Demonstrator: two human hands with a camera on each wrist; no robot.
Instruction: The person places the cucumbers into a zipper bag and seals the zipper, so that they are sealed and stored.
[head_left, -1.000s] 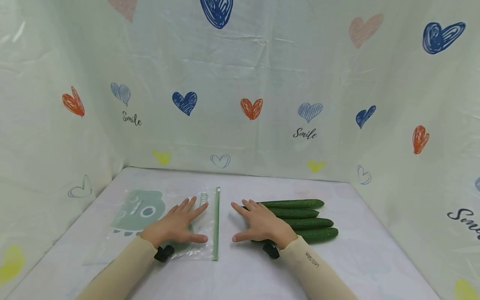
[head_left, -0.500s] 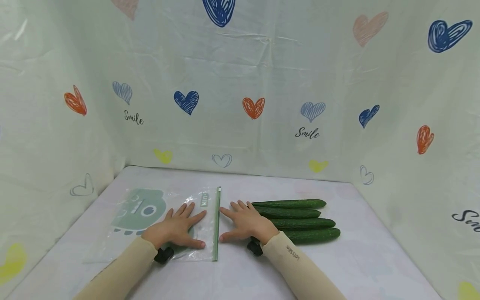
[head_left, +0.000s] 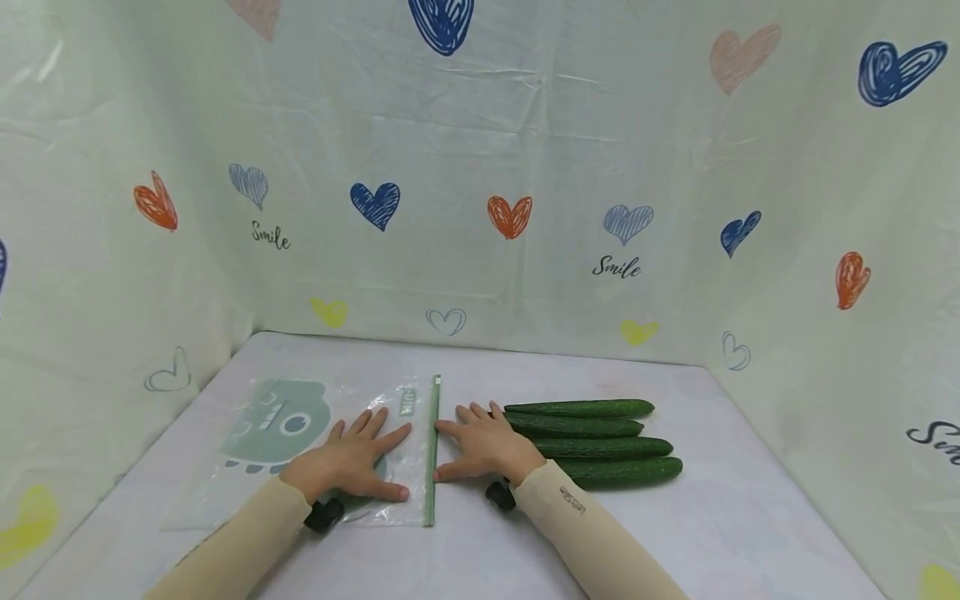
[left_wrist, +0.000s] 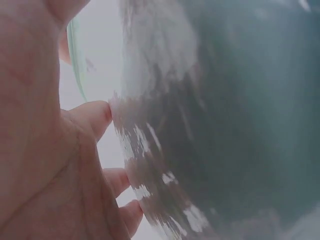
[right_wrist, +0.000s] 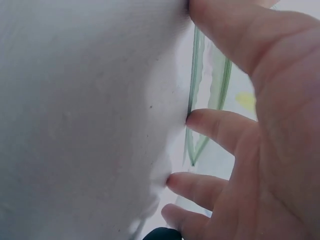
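Observation:
A clear zip bag (head_left: 247,492) printed with a pale green cartoon creature lies flat on the table, its green zip edge (head_left: 432,450) facing right. My left hand (head_left: 348,465) rests on it with spread fingers; in the left wrist view the fingertips (left_wrist: 104,116) touch the plastic. Just right of the zip edge, my right hand (head_left: 483,448) lies with straight, spread fingers, thumb and index tip at the strip. In the right wrist view its fingertips (right_wrist: 196,120) touch the white surface, and two green strips (right_wrist: 193,145) of the bag meet at a point.
Several cucumbers (head_left: 603,448) lie side by side to the right, their left ends close to or behind the right hand. A white cloth (head_left: 465,567) covers the table. A curtain (head_left: 435,275) with printed hearts surrounds the back and sides.
My right hand has moved left, off the cucumbers' left ends to the bag's green zip edge. The left hand has settled slightly lower on the bag. The cucumbers have stayed put.

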